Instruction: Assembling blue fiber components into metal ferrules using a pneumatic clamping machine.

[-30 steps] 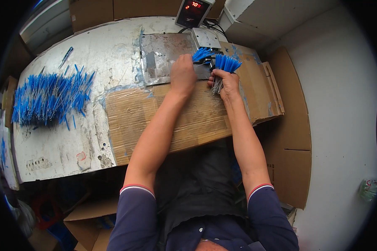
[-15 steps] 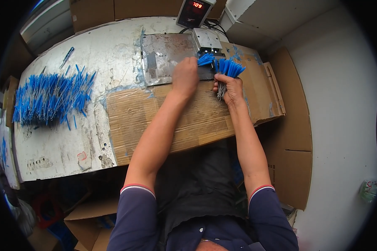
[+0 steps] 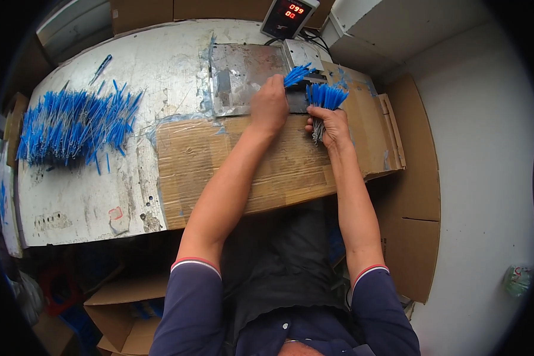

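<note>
My left hand point(image 3: 269, 107) rests on the metal plate point(image 3: 237, 74) and pinches a small bunch of blue-tipped wire pieces point(image 3: 296, 74), their blue ends pointing toward a small grey device point(image 3: 302, 54). My right hand point(image 3: 332, 126) grips a thicker bundle of blue-tipped wires point(image 3: 325, 98), blue ends up and bare metal ends hanging below the fist. The two hands are close together, apart by a few centimetres, over the far end of a cardboard sheet point(image 3: 267, 166).
A large loose pile of blue-tipped wires point(image 3: 71, 124) lies at the left of the worn white table point(image 3: 83, 196). A counter box with red digits point(image 3: 288, 15) stands at the far edge. Open cardboard boxes point(image 3: 124, 308) sit on the floor at lower left.
Both hands have shifted slightly; the left hand's small bunch has separated from the right hand's bundle and now points toward the grey device.
</note>
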Available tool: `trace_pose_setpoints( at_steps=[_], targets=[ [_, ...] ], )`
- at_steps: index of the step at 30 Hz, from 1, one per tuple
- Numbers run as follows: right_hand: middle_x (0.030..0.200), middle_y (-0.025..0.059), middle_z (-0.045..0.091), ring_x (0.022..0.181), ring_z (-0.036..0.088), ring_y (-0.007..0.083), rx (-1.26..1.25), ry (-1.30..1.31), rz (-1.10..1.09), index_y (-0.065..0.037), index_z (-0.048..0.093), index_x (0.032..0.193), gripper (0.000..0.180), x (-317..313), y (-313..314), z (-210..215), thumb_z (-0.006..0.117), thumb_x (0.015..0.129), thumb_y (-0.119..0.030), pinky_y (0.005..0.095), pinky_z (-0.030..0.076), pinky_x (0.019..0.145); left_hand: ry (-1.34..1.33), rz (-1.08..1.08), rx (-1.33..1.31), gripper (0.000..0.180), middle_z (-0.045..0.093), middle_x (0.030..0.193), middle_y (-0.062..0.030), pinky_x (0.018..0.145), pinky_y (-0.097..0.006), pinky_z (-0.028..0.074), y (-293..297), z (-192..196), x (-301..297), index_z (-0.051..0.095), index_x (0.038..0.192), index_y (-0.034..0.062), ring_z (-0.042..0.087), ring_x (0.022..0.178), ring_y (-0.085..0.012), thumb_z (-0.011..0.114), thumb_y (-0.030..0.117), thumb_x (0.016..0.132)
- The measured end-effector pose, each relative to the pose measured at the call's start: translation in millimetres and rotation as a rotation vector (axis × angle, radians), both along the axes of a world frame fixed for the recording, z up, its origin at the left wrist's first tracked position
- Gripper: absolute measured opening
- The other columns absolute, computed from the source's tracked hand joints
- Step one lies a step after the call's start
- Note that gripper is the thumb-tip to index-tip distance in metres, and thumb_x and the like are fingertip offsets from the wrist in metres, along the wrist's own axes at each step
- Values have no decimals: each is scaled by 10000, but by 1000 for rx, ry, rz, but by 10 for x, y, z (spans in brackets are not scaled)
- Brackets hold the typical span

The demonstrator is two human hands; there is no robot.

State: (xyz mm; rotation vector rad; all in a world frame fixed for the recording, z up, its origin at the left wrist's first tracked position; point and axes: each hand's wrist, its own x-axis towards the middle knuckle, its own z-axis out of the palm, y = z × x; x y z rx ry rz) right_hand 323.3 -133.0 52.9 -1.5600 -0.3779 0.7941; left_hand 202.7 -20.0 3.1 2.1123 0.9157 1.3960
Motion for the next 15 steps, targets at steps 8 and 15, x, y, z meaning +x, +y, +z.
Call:
trace_pose_setpoints(
  at_steps=[8,15],
  targets=[
    [797,84,694,593,658,172,15,112,237,19,690,933,151,-144,-24,22,759,801,3,299,571,489,-203,-277,-300,107,707,865,-169,674,-459,531,-17,57,25,607,1062,66,702,793,-380,622,126,975],
    [802,88,691,618,687,183,118,142,186,7,667,993,246,-231,-80,-14,764,768,35,302,587,483,-203,-212,-185,82,709,879,-168,671,-444,534,-11,-7,65,601,1056,69,704,790,-374,604,117,989]
  ],
)
